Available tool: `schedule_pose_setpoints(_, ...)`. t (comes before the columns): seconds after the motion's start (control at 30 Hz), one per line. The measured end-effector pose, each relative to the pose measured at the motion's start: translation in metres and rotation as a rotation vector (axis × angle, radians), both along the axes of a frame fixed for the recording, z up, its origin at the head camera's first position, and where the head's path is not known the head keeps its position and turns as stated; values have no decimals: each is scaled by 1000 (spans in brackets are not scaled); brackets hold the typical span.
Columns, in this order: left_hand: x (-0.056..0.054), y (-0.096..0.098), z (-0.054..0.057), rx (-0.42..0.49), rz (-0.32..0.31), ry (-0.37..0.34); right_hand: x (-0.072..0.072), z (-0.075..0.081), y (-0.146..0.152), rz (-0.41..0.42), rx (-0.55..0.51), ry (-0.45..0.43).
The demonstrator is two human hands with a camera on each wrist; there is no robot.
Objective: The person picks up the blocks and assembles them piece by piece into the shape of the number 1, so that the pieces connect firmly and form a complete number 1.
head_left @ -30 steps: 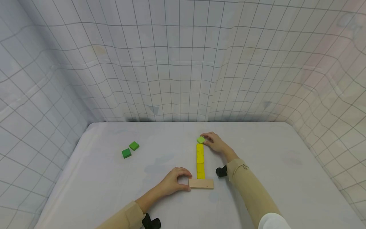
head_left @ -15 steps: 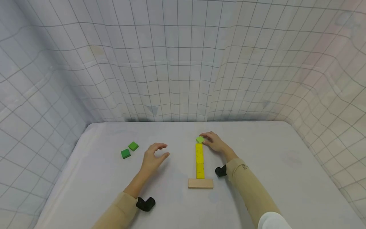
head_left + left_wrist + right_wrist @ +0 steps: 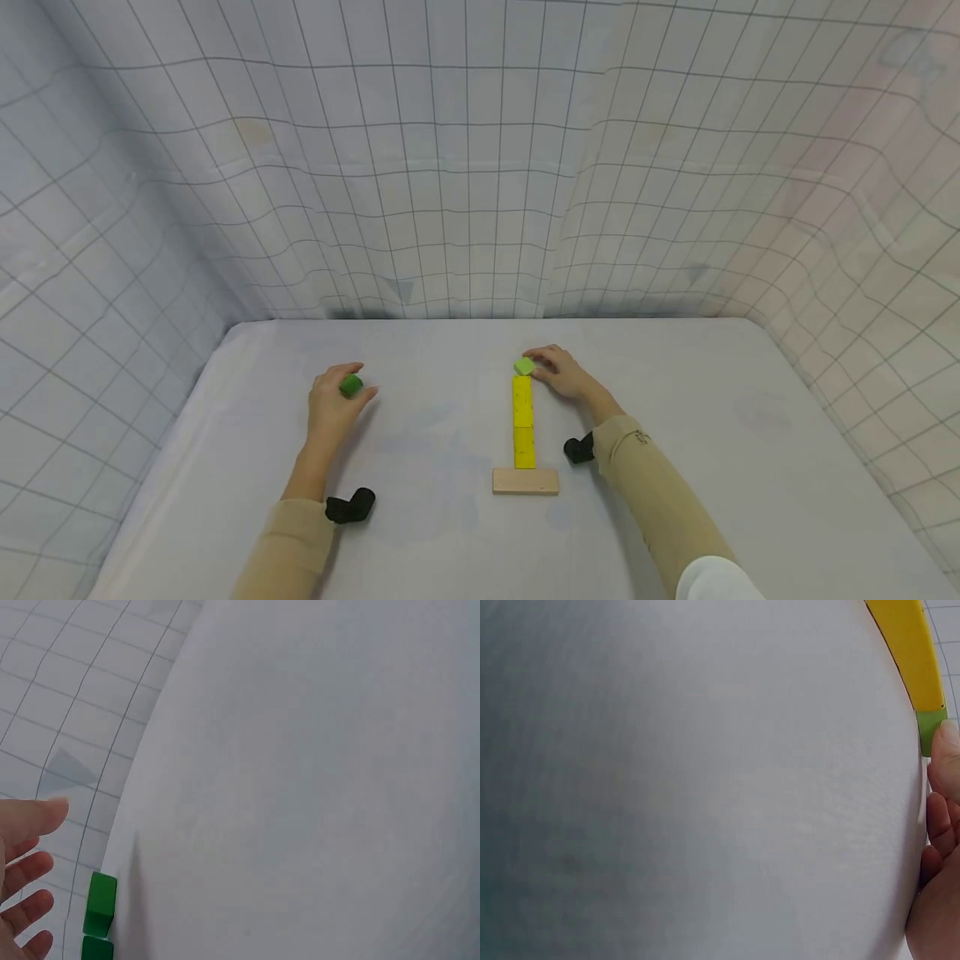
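My left hand (image 3: 330,408) is over the two green blocks at the left, thumb and fingers spread apart. Between them in the head view shows a green block (image 3: 350,385); the hand hides the darker green block (image 3: 97,949), which appears beside the brighter one (image 3: 100,904) in the left wrist view. My right hand (image 3: 564,372) pinches a light green block (image 3: 524,367) at the far end of two yellow blocks (image 3: 522,421) laid end to end. In the right wrist view, the thumb (image 3: 946,742) lies against that light green block.
A plain wooden block (image 3: 525,482) lies crosswise at the near end of the yellow row. White cloth covers the table (image 3: 435,533), and a white sheet with a grid (image 3: 465,208) hangs behind it. Black wrist mounts (image 3: 350,506) stick out from both sleeves.
My left hand has let go of the wooden block and moved left and away to the green blocks. The right hand stays at the light green block.
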State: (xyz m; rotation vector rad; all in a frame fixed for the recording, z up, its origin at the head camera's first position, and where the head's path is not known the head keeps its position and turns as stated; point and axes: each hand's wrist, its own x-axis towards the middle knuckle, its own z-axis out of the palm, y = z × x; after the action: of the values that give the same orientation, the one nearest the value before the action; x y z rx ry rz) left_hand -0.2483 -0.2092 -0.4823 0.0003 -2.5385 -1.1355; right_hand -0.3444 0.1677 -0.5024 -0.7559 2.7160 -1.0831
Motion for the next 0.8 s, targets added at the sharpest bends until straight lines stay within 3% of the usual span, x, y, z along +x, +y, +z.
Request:
schedule_pose_setpoints(0.3,-3,-18,-11,-35,83,-37,-1,-1,1,9,-2,12)
schedule_pose_setpoints(0.6,-4,-23,-15,-53,129,-115,-1,-3,1,20,-11,25)
schedule_pose_setpoints(0.8,-4,-26,-19,-68,139,-128,-1,-3,2,24,-7,43)
